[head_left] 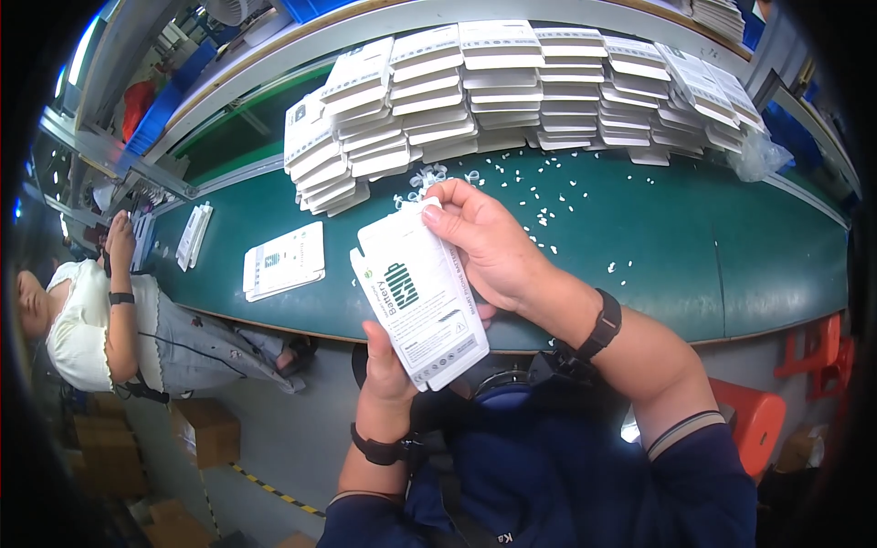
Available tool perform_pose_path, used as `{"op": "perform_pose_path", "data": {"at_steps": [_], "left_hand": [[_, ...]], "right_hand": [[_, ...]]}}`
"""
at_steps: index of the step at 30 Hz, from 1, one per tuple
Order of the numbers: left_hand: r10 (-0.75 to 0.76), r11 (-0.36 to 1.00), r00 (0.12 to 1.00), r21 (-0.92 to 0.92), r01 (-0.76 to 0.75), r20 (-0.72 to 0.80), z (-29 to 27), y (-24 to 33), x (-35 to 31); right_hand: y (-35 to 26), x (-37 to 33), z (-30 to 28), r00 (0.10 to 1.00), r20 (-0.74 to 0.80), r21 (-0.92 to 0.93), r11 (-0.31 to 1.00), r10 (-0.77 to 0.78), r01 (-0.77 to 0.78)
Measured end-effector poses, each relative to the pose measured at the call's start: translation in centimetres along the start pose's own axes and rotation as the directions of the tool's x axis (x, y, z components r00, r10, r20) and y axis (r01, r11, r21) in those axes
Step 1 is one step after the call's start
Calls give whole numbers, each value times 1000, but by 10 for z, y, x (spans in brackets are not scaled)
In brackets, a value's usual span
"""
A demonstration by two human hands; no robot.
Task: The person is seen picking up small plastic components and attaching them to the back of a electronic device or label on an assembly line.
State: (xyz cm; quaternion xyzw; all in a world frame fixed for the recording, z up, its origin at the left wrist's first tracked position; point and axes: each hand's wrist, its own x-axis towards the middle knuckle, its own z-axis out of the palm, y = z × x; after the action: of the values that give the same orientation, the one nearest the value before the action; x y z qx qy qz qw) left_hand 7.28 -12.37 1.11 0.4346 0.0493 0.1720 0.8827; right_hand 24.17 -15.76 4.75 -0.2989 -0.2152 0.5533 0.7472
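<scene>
Between my two hands I hold a flat white battery box (422,297) with green print, tilted over the near edge of the green work table. My left hand (387,365) grips its lower left edge, thumb on the printed face and fingers hidden behind. My right hand (480,239) pinches the top right corner, its thumb on the front. Just beyond the box lies a small heap of clear plastic rings (427,178). Farther left, a few flat white boxes (285,261) lie stacked on the table.
Tall stacks of flat white boxes (501,68) line the table's far side. Small white bits (545,212) are scattered across the green table top (667,265). A clear plastic bag (761,157) sits far right. Another person (96,315) stands at left; a red stool (749,425) is at lower right.
</scene>
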Motion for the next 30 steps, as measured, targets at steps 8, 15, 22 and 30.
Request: {"op": "perform_pose_path", "data": {"at_steps": [8, 15, 22, 30], "left_hand": [[159, 976, 982, -136, -172, -100, 4, 8, -6], [119, 982, 988, -138, -132, -96, -8, 11, -15], [69, 997, 993, -34, -73, -92, -12, 7, -19], [148, 988, 978, -20, -153, -147, -5, 13, -16]], "right_hand": [[2, -9, 3, 846, 356, -783, 367, -397, 502], [6, -12, 4, 869, 411, -843, 248, -274, 477], [-1, -8, 0, 933, 339, -842, 403, -122, 359], [-2, -8, 3, 974, 184, -680, 699, -132, 223]]}}
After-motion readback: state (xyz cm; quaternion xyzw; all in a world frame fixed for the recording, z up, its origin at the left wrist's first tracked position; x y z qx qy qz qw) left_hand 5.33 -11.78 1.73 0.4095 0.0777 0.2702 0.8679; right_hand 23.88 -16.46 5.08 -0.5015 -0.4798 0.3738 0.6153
